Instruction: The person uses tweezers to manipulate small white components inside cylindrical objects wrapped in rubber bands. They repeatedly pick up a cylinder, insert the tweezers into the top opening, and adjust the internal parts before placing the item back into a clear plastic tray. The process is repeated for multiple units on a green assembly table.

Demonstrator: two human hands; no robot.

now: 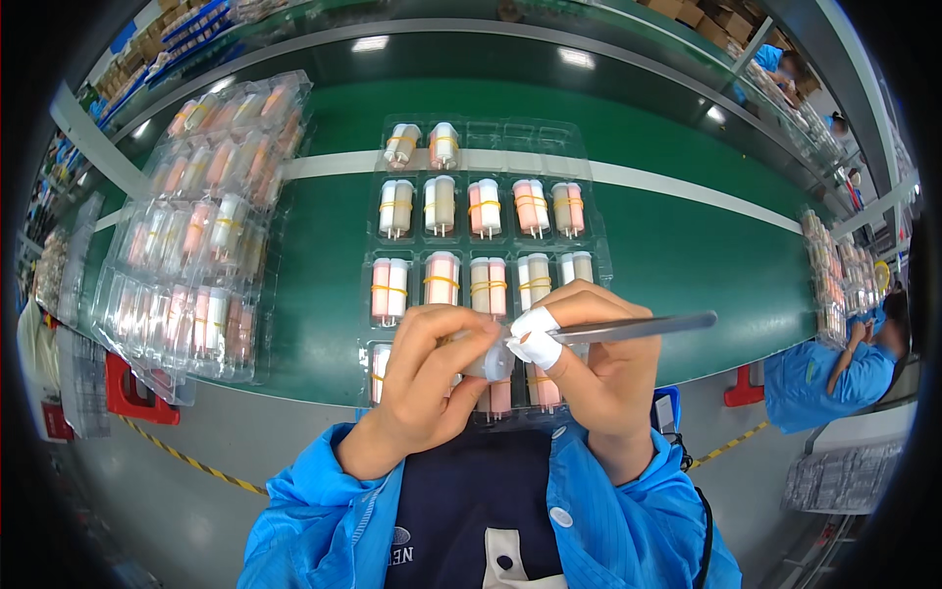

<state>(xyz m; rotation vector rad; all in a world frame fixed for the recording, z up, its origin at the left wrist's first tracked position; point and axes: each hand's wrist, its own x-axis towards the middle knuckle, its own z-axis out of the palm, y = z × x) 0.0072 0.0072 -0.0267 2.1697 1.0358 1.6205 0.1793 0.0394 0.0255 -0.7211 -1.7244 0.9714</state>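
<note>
My left hand is closed around a small cylindrical part with a translucent whitish end; the fingers cover most of it. My right hand grips metal tweezers, their broad end jutting out to the right. White coverings wrap its thumb and forefinger, whose tips meet close beside the part. Both hands are over the near rows of a clear plastic tray. In its pockets stand paired pink, white and grey cylinders, banded in yellow, many with pins at the lower end. The tweezer tips are hidden.
Stacked clear trays of similar cylinders fill the left of the green bench. More filled trays line its right edge, near a seated person in blue. Red stools stand below the bench. A metal frame crosses the back.
</note>
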